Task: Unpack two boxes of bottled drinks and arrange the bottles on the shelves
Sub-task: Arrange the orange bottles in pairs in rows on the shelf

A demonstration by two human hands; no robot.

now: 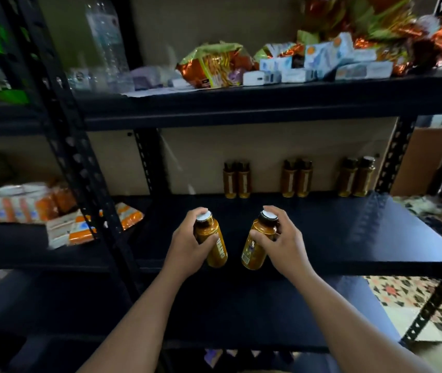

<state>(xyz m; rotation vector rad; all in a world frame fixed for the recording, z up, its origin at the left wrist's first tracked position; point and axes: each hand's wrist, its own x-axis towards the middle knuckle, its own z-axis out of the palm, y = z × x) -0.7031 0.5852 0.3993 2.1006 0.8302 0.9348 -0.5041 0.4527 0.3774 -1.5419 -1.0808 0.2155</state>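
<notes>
Head view: black shelf (349, 227), patterned floor (402, 294), beige wall (201, 25).

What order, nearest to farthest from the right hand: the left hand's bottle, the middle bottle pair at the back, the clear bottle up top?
1. The bottle in the left hand, just left of the right hand.
2. The middle bottle pair, at the back of the same shelf.
3. The clear bottle, on the upper shelf, far left.
</notes>
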